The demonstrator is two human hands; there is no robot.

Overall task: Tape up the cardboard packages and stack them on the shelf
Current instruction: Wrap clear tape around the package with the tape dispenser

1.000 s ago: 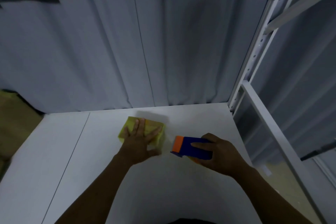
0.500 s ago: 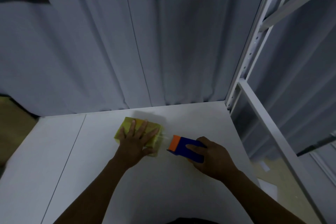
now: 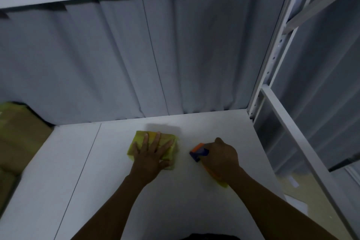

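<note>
The small cardboard package lies flat on the white shelf board, and all positions below are given from it. The left hand rests on top of it with fingers spread and straight, palm down. I judge this is to pin the package against the pull of the tape. Near the package's right side, not touching it, the right hand is curled round a blue and orange tape dispenser, whose nose points back toward the package, which suggests a strip being drawn or cut. No strand of tape can be made out in the gap, as the light is dim. The hand hides most of the dispenser, and an orange-yellow part showing under the wrist is probably the roll. The left hand covers most of the package's top, so the seam cannot be checked. Behind the package hangs a grey curtain. Well to its left stand larger cardboard boxes, cut off by the frame edge.
</note>
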